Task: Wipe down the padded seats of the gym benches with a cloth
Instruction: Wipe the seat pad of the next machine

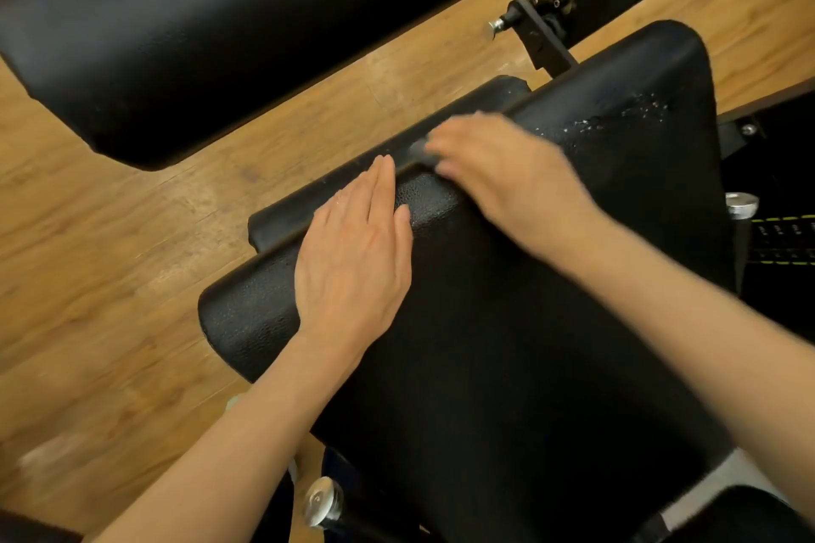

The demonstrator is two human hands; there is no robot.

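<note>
The cloth [421, 150] is barely visible here, just a small grey wad poking out from under the right hand [498, 172] at the far edge of the padded seat [507, 300]. That hand is motion-blurred, so I honestly can't tell if its fingers are curled round the cloth or just pressing it flat. Either way the cloth sits right on the seam between the seat and the narrower black pad [388, 154] beyond it.

My take on handling: the cloth looks thin, soft and floppy, weighs nothing, bunches up easily. Best to keep it balled under the palm and press down, since a loose corner will just drag. The seat's textured vinyl looks firm but a bit cushy and probably slick where it's wet.

The left hand [357, 256] lies flat on the near-left part of the seat, fingers straight and together, holding nothing, seemingly just bracing.

Further right on the seat there's a patch of white droplets [635, 112] not yet wiped, so I'd guess that's the next bit. A second bench pad [220, 22] lies across the wooden floor [110, 278], with a few droplets on it too.
</note>
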